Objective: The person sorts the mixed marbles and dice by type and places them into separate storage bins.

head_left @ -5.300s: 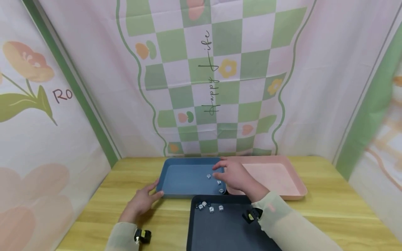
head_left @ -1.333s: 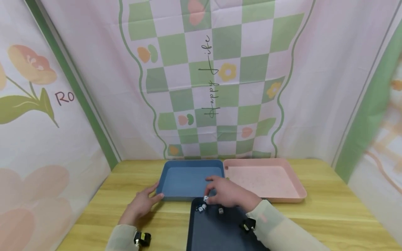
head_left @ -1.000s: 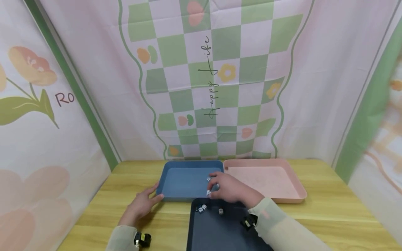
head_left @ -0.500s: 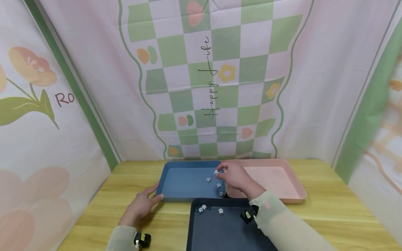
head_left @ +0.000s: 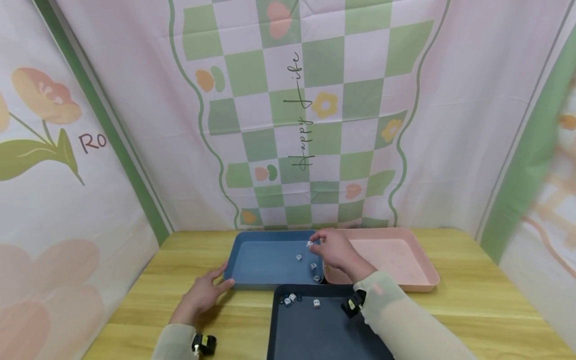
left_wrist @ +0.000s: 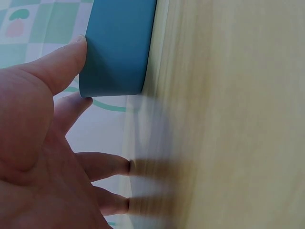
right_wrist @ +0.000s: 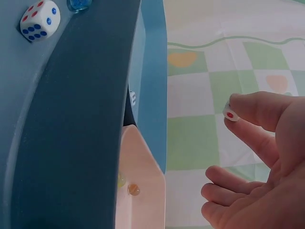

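My right hand [head_left: 339, 252] pinches a white die [right_wrist: 230, 113] between thumb and index finger, with the other fingers loosely bent. It hovers above the right end of the blue tray [head_left: 265, 260], where several white dice [head_left: 299, 257] lie. My left hand [head_left: 204, 294] rests against that tray's near left corner. In the left wrist view its thumb [left_wrist: 71, 59] touches the rim, the index finger is at the corner, and the other fingers reach down to the table. White dice [head_left: 316, 303] and small blue marbles [right_wrist: 80, 4] lie in the dark tray [head_left: 324, 330] in front.
A pink tray [head_left: 423, 255] stands against the blue tray's right side, holding an orange marble [right_wrist: 134, 189] and a yellow-green marble [right_wrist: 122, 180]. The wooden table [head_left: 477, 295] ends at a printed curtain [head_left: 265, 140] behind the trays.
A die left the dark tray, pinched by my right hand, which carried it up and back over the blue tray. In the last half second that hand barely moved. The left hand stayed put.
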`<state>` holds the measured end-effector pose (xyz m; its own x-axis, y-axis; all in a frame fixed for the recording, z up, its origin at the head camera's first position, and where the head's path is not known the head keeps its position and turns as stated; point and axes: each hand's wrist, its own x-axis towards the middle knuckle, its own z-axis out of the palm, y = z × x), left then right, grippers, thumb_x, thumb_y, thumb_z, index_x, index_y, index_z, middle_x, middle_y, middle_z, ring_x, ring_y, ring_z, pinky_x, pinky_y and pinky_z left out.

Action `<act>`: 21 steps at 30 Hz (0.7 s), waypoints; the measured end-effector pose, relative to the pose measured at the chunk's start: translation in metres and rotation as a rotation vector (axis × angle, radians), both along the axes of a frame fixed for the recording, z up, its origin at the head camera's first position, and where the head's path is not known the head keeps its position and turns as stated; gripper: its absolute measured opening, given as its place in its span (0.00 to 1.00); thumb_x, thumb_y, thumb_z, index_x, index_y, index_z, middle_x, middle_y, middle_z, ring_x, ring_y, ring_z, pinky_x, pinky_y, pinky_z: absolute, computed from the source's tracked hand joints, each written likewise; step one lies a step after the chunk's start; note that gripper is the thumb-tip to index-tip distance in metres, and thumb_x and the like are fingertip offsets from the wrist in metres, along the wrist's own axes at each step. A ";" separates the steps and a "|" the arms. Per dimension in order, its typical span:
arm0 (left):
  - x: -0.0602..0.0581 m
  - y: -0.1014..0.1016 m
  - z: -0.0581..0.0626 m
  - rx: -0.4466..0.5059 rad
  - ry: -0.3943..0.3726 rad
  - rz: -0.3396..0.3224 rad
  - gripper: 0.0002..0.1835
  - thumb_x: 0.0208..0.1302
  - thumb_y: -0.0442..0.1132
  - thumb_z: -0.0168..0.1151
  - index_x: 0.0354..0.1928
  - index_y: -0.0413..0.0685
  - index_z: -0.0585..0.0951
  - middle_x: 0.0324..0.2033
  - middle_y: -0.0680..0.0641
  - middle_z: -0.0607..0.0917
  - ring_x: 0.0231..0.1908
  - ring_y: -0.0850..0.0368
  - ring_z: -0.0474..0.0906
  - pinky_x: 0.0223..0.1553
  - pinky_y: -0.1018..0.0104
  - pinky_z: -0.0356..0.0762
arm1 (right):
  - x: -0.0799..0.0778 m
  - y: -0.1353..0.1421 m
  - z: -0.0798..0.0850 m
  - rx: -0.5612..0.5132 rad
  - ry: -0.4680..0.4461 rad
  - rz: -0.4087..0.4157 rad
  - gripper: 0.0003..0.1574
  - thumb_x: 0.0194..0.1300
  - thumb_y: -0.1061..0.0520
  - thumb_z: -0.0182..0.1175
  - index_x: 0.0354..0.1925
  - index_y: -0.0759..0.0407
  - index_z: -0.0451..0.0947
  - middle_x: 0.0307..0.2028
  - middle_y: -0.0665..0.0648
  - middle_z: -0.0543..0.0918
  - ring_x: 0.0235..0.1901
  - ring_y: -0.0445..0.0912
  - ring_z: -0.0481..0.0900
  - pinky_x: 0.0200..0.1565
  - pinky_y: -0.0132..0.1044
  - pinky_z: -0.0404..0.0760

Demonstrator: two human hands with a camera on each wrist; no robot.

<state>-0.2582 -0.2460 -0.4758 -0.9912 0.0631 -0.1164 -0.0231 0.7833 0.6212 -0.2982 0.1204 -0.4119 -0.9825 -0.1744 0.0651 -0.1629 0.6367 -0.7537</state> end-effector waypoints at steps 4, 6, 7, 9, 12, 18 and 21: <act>0.000 0.000 0.000 0.011 0.003 -0.003 0.37 0.70 0.64 0.55 0.77 0.63 0.61 0.71 0.33 0.62 0.67 0.17 0.40 0.59 0.21 0.37 | -0.001 0.000 0.000 0.011 0.017 0.001 0.19 0.71 0.54 0.63 0.58 0.53 0.81 0.63 0.58 0.75 0.59 0.60 0.74 0.49 0.53 0.80; 0.001 0.000 0.001 0.014 0.005 -0.003 0.37 0.70 0.63 0.55 0.77 0.63 0.61 0.71 0.33 0.62 0.67 0.17 0.40 0.59 0.21 0.37 | -0.001 0.000 0.000 0.015 0.024 0.005 0.20 0.71 0.53 0.62 0.60 0.53 0.81 0.63 0.58 0.75 0.60 0.60 0.73 0.52 0.55 0.79; 0.001 0.000 0.001 0.014 0.005 -0.002 0.37 0.70 0.63 0.55 0.77 0.63 0.61 0.71 0.33 0.62 0.67 0.17 0.40 0.59 0.21 0.36 | -0.002 0.000 0.001 0.018 0.028 0.005 0.20 0.71 0.53 0.62 0.60 0.53 0.81 0.63 0.58 0.75 0.60 0.61 0.73 0.52 0.56 0.78; 0.001 0.001 0.001 0.016 0.001 0.004 0.37 0.70 0.63 0.56 0.77 0.64 0.60 0.71 0.34 0.62 0.67 0.18 0.39 0.59 0.21 0.35 | -0.002 0.000 0.001 0.022 0.033 0.007 0.20 0.71 0.53 0.62 0.60 0.54 0.81 0.63 0.58 0.76 0.60 0.61 0.74 0.53 0.56 0.78; 0.000 0.001 0.001 0.014 -0.007 0.013 0.37 0.70 0.63 0.56 0.77 0.65 0.61 0.72 0.35 0.62 0.68 0.18 0.39 0.58 0.20 0.34 | -0.002 0.001 0.001 0.020 0.027 0.010 0.20 0.71 0.53 0.62 0.59 0.54 0.81 0.63 0.59 0.75 0.61 0.61 0.73 0.53 0.57 0.77; 0.002 0.003 0.003 0.004 -0.013 0.024 0.36 0.70 0.63 0.56 0.77 0.65 0.61 0.72 0.36 0.62 0.68 0.19 0.39 0.57 0.19 0.34 | -0.001 0.002 0.001 0.005 0.010 0.006 0.19 0.71 0.53 0.62 0.58 0.53 0.82 0.65 0.59 0.74 0.62 0.62 0.71 0.52 0.56 0.78; 0.003 0.003 0.005 0.002 -0.005 0.022 0.36 0.70 0.63 0.56 0.77 0.64 0.61 0.71 0.35 0.63 0.68 0.19 0.39 0.57 0.18 0.34 | 0.000 0.002 0.000 -0.014 0.003 0.006 0.18 0.71 0.53 0.62 0.57 0.54 0.82 0.65 0.60 0.73 0.62 0.62 0.71 0.52 0.56 0.78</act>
